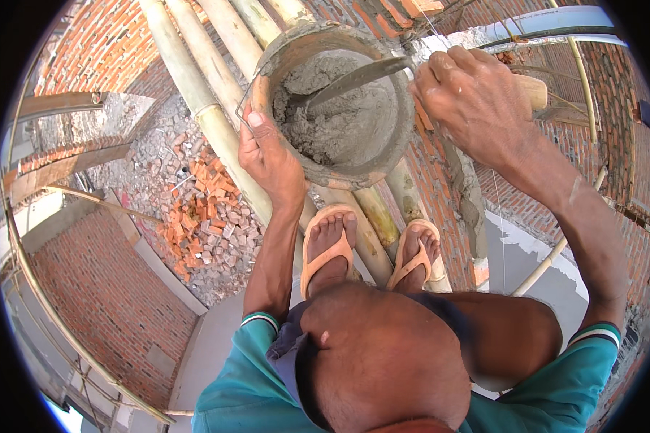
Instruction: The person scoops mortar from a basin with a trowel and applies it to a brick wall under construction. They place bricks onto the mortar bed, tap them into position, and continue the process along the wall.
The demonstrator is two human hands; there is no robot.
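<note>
A round, mortar-caked bucket (403, 133) stands on the bamboo poles before my feet, with grey wet mortar (354, 133) inside. My left hand (271, 155) grips its left side, the thumb up by the rim and the wire bail (243, 101). Closed around the handle of a trowel (365, 78) is my right hand (477, 105), just beyond the bucket's right rim. The trowel's blade reaches across the bucket, its tip down in the mortar. A wooden handle end (533, 92) shows past my right fist.
Bamboo poles (227, 137) form the platform under my sandalled feet (330, 242). Far below on the left lies a heap of broken bricks (206, 209). A brick wall (440, 195) with a mortar-covered edge runs along the right, near a thin upright string (502, 238).
</note>
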